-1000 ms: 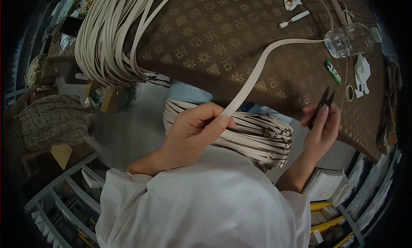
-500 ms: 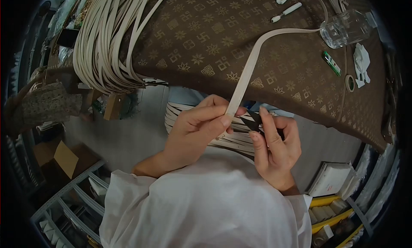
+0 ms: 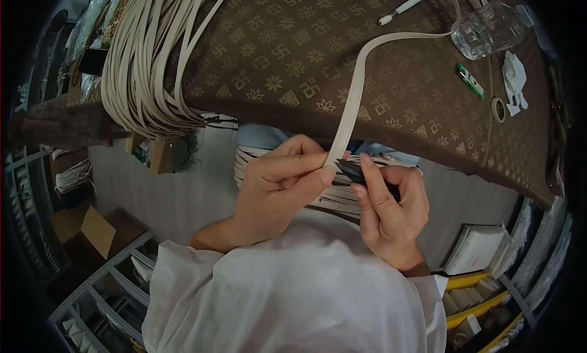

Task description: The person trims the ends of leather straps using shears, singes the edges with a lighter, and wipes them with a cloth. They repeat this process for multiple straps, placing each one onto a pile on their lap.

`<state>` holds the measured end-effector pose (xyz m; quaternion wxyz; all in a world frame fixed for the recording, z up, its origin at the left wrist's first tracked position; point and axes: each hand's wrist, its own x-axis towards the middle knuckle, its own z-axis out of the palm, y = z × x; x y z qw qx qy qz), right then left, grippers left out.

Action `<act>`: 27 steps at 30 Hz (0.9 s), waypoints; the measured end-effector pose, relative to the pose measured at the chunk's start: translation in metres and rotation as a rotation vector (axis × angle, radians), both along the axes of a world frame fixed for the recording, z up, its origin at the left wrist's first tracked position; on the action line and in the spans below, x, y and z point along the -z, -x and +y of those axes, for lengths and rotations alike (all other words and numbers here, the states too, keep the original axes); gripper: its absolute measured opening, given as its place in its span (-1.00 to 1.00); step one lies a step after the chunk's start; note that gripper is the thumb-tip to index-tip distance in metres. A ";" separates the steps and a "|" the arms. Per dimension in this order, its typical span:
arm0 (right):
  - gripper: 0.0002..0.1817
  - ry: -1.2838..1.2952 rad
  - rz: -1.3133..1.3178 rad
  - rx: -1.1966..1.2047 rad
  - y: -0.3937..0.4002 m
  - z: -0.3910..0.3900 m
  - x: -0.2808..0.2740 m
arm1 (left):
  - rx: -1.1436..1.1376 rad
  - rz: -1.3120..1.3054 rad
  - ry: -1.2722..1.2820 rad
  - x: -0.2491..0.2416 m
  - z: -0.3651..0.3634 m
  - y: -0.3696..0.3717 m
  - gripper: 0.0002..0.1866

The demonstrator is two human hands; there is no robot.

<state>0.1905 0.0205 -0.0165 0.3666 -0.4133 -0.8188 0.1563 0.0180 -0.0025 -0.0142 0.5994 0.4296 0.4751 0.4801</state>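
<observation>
My left hand [image 3: 287,180] pinches the end of a long flat cream strap [image 3: 350,111] between thumb and fingers. From there the strap runs up over the table edge and curves right toward the clear jar. My right hand [image 3: 394,203] is closed around small black thread snips [image 3: 353,171], their blades together and the tips right beside the strap end. Below both hands, a bundle of cream straps [image 3: 333,199] lies across my lap. A large heap of similar straps [image 3: 143,66] hangs over the table's left side.
A brown patterned cloth [image 3: 263,59] covers the table. On its right side are a clear jar [image 3: 489,32], a white-handled tool [image 3: 400,9], a green packet [image 3: 470,81], a tape roll [image 3: 498,110] and a crumpled tissue [image 3: 514,81]. Shelving [image 3: 107,279] stands at lower left.
The snips' blades, spread apart before, have come together, and their tips are nearer the strap end. My left hand keeps its pinch; the view has shifted slightly.
</observation>
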 end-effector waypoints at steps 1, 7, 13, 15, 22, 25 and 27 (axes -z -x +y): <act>-0.54 0.001 0.000 0.001 0.000 0.000 0.000 | 0.001 0.008 -0.011 0.000 0.000 0.000 -0.75; -0.53 0.023 -0.025 0.007 0.000 0.001 -0.004 | 0.002 0.005 0.012 0.000 0.001 0.001 -0.76; -0.52 0.051 -0.014 0.011 0.000 0.001 -0.005 | -0.021 -0.009 0.002 -0.001 0.002 -0.001 -0.76; -0.52 0.046 -0.008 0.004 0.000 0.001 -0.004 | -0.019 -0.001 0.007 -0.001 0.002 0.000 -0.76; -0.53 0.043 0.018 -0.010 -0.001 0.002 -0.001 | -0.014 0.006 0.006 0.000 0.002 0.000 -0.77; -0.54 0.053 0.027 -0.016 -0.002 0.003 -0.001 | -0.019 0.002 0.020 -0.001 0.002 0.000 -0.76; -0.55 0.072 0.031 -0.028 -0.002 0.003 -0.002 | -0.012 0.006 0.033 0.000 0.002 0.001 -0.76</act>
